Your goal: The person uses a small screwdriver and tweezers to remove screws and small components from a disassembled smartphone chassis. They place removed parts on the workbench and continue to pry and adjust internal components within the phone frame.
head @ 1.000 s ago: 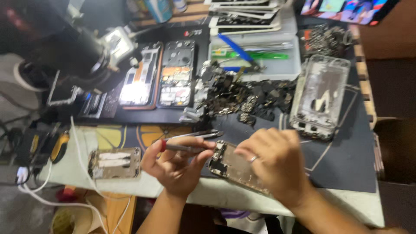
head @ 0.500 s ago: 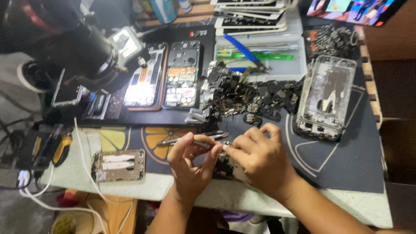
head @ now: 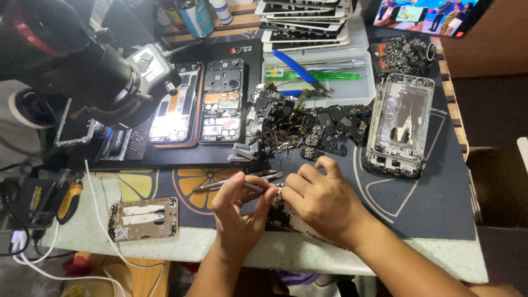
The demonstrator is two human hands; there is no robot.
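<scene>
mat (head: 429,198): dark, orange citrus-slice print | pliers (head: 297,65): blue handles | tray (head: 363,52): white | cable (head: 96,214): white

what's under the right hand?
Under the right hand lies an opened phone body, only its near edge and some dark inner parts showing. The left hand holds tweezers at it. The spot being worked is covered by fingers.

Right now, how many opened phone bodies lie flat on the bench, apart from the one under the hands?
4: two side by side under the microscope, one silver frame at right, one small gold frame at front left. Others may be hidden.
</scene>
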